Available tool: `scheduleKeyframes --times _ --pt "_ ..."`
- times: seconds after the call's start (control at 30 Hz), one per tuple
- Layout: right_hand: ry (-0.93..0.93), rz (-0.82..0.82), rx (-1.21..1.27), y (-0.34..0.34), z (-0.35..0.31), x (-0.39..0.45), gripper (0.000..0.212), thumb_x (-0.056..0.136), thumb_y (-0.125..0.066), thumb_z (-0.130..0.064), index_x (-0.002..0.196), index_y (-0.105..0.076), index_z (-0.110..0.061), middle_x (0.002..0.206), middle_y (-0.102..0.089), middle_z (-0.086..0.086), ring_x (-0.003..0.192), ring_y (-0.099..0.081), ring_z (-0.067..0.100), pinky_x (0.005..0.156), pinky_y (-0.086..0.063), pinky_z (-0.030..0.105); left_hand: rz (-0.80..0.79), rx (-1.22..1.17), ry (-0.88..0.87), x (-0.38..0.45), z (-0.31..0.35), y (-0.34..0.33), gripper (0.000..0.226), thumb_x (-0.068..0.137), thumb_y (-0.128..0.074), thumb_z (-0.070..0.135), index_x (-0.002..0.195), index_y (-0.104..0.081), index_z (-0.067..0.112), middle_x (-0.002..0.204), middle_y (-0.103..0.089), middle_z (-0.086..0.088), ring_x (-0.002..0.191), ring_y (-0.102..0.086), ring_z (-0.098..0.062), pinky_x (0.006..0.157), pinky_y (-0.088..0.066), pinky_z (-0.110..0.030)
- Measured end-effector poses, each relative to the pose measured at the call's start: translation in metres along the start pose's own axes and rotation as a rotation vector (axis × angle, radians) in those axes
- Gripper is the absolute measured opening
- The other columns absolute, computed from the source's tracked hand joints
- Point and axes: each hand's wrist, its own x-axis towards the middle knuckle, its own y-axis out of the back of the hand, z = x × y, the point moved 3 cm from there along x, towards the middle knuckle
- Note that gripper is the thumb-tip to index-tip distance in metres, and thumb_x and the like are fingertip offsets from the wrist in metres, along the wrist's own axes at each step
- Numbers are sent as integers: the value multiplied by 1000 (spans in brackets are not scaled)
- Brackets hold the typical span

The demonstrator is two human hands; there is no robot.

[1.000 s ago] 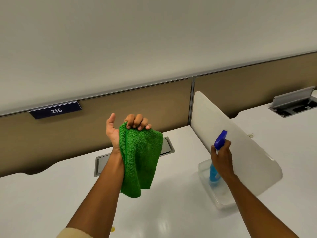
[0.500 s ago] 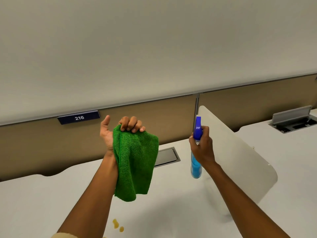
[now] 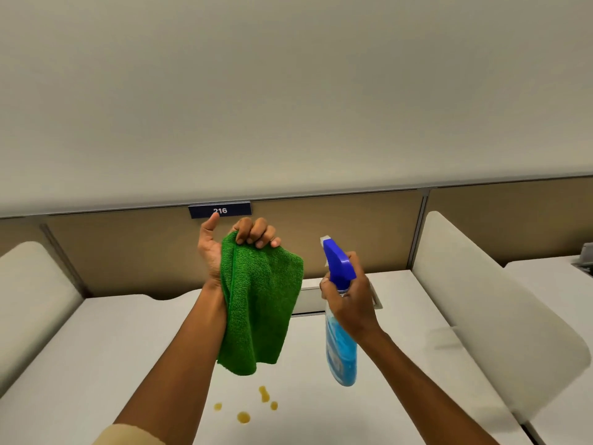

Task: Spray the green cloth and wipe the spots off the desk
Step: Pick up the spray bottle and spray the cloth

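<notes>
the white desk (image 3: 401, 316) is lying open around the yellow spots (image 3: 253, 404), which are sitting near its front edge. above the spots, the green cloth (image 3: 260, 309) is hanging from the left hand (image 3: 234, 248), its lower edge clear of the surface. right of the spots, the right hand (image 3: 349, 303) is holding the spray bottle (image 3: 340, 345) in the air. far beyond the spots, the tan partition (image 3: 134, 252) is closing the desk's back. white side dividers are walling it on the left (image 3: 29, 297) and the right (image 3: 487, 316).
</notes>
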Motion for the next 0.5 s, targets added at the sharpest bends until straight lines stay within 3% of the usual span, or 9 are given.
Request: scheduleKeyframes --times 0.1,0.23,0.33,0.5 --pt "-46 -58 71 -30 -10 -18 29 83 -66 -28 104 -46 -27 76 -55 10 62 -55 29 58 -53 39 5 27 -18 -13 19 3 51 84 -39 59 59 -27 17 65 -24 -2 67 -19 -20 72 -29 -39" --pt "-93 -150 117 -60 -15 -39 42 80 -71 -44 111 -51 -25 74 -57 6 60 -55 22 57 -53 35 20 50 -37 -27 39 7 51 85 -37 59 58 -26 17 65 -24 -2 67 -20 -20 72 -27 -39" --pt "-102 -172 110 -73 -17 -46 31 81 -72 -42 97 -60 -18 65 -54 5 56 -50 27 56 -48 40 22 55 -44 -33 46 9 51 85 -36 59 58 -25 17 65 -24 -2 66 -19 -20 72 -27 -38" --pt "-154 -246 110 -87 -15 -51 19 84 -72 -38 84 -63 -21 63 -58 -7 56 -54 16 57 -49 34 35 65 -43 -37 49 14 51 84 -36 59 58 -24 17 65 -23 -2 66 -19 -20 71 -27 -39"
